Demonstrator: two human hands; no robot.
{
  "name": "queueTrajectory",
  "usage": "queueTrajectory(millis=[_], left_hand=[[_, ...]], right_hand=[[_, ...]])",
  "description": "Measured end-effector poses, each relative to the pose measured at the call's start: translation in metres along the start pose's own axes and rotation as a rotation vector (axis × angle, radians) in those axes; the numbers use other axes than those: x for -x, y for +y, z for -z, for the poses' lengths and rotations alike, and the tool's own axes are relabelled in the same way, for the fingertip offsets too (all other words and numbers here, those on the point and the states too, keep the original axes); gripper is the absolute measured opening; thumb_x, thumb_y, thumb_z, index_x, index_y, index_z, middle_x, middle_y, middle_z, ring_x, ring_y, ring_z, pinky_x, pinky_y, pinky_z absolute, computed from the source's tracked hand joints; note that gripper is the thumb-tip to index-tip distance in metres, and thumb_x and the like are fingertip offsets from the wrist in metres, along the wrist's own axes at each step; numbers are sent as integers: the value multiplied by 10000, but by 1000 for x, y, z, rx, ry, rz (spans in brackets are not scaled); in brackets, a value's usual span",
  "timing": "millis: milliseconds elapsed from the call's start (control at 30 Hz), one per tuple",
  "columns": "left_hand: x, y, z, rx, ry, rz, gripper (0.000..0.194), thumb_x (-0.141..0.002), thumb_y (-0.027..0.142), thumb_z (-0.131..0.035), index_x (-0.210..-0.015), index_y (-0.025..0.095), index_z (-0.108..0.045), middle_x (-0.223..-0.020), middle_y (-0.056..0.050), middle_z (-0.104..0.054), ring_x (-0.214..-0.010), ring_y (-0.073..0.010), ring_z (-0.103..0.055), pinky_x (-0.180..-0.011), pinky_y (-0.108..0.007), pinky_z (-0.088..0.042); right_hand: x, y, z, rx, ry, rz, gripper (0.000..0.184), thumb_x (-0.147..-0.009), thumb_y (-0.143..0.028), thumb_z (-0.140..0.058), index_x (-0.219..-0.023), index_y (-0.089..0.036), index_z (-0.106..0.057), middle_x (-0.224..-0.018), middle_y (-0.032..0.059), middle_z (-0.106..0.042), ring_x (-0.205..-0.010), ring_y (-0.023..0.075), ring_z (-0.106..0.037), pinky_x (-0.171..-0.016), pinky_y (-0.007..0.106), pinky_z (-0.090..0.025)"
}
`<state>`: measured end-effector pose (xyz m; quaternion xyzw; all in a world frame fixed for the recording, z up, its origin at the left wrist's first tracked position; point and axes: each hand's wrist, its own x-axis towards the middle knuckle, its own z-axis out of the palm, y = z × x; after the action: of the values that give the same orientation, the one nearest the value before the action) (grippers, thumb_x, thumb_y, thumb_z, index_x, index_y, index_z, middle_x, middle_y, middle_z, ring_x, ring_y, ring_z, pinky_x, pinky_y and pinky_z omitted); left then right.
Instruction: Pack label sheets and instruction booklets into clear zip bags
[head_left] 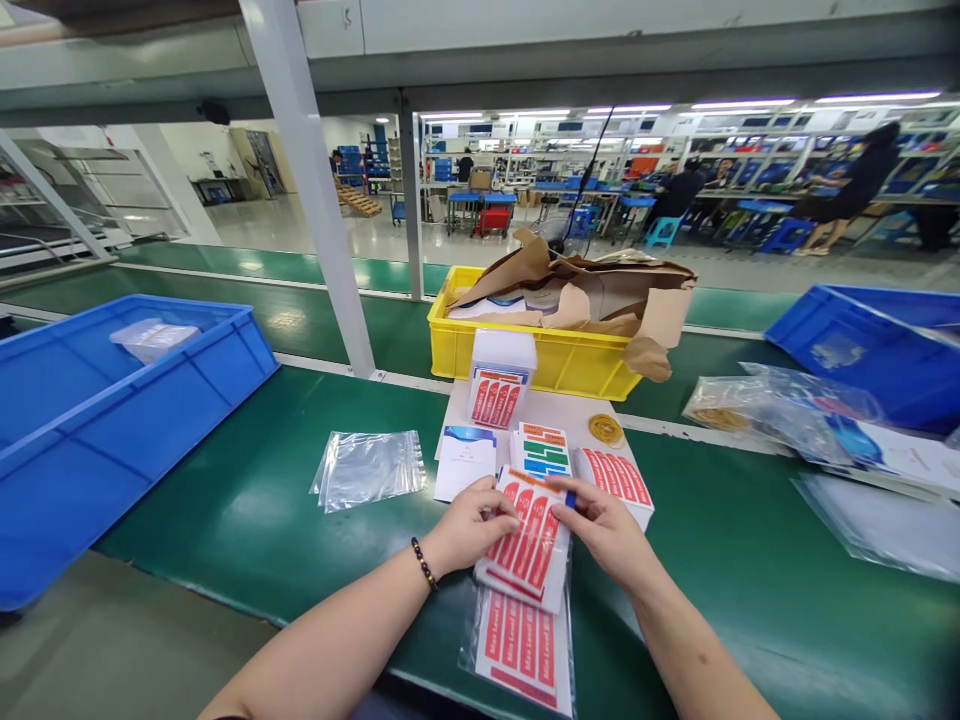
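Note:
Between my two hands is a packet of red-and-white label sheets [529, 545], tilted up, with a blue edge showing at its top right. My left hand [474, 522] has its fingers curled in a pinch at the packet's left side. At the upper right corner, the thumb and fingers of my right hand [600, 525] grip it. Under it lies a clear bag with red label sheets [525, 650]. Just beyond are a white booklet [465, 465], sheets with orange, green and blue labels [545, 448] and a stack of red label sheets [613, 478].
Clear plastic bags [369, 468] lie left on the green bench [262, 500]. A tall card stack [501, 375] stands before a yellow bin [540, 360] with torn brown paper. Rubber bands [606, 430] lie nearby. Blue bins [135, 420] flank both sides; more bagged papers [892, 520] are right.

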<state>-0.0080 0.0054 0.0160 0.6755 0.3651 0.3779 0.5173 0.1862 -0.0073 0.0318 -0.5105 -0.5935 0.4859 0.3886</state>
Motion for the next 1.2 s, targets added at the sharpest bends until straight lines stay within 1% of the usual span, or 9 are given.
queueTrajectory(millis=[33,100,233,367,500,600,767,1067,1200], left_hand=[[0,1,0,29,21,-10,89,-704,228,-574,-678,148,-603,-793,-15,-485,-761,-120,-474,-711,-236,-370],[0,1,0,85,53,-39,96,-708,232,-572,-674,146,-599,-816,-25,-497,-792,-127,-481,-746,-246,-366],[-1,-2,-4,164,103,-17,105,-697,246,-586,-689,142,-601,-796,-26,-511,-771,-122,-483,-753,-255,-365],[-3,-10,-6,383,62,186,266,-623,249,-649,-851,134,-573,-725,-4,-536,-647,-92,-480,-655,-237,-377],[-4,-13,-5,297,62,275,173,-621,258,-629,-640,97,-568,-606,1,-531,-562,-75,-444,-585,-217,-354],[-4,-10,-4,234,76,257,146,-627,245,-607,-630,105,-567,-594,10,-529,-551,-71,-438,-564,-207,-347],[-2,-5,-4,162,69,217,118,-633,226,-588,-626,109,-572,-602,8,-543,-567,-77,-461,-573,-202,-360],[1,-10,-9,18,-67,166,142,-676,259,-566,-631,126,-591,-618,-1,-565,-584,-93,-489,-570,-209,-378],[-1,-4,1,-251,56,-23,231,-653,353,-617,-793,169,-624,-785,-27,-584,-779,-145,-518,-717,-249,-392]], right_hand=[[1,-3,-1,94,-55,40,211,-744,-347,-567,-871,-190,-630,-821,34,-588,-802,174,-550,-741,303,-433],[4,-7,-4,229,-199,111,211,-758,-345,-550,-679,-177,-651,-888,45,-556,-864,178,-525,-797,301,-405],[7,-9,-8,263,-337,96,179,-745,-338,-567,-757,-189,-665,-899,38,-561,-855,178,-530,-784,300,-413],[5,-2,-5,133,-224,-32,208,-740,-307,-566,-888,-176,-629,-859,41,-616,-790,180,-564,-717,297,-441],[4,1,-5,81,-159,-100,328,-695,-290,-613,-997,-169,-575,-863,35,-618,-779,176,-567,-675,282,-449],[3,3,-8,83,-168,-117,220,-708,-315,-598,-841,-140,-594,-765,32,-613,-694,161,-562,-618,269,-444],[1,5,-12,180,-123,19,192,-746,-306,-550,-638,-148,-533,-636,-4,-548,-597,120,-495,-559,233,-398],[5,-2,-23,451,-178,171,189,-809,-250,-460,-649,-175,-526,-644,-3,-550,-612,129,-511,-588,246,-413],[6,3,-17,715,-51,338,137,-803,-247,-472,-840,-175,-582,-807,54,-575,-779,183,-536,-691,318,-441]])
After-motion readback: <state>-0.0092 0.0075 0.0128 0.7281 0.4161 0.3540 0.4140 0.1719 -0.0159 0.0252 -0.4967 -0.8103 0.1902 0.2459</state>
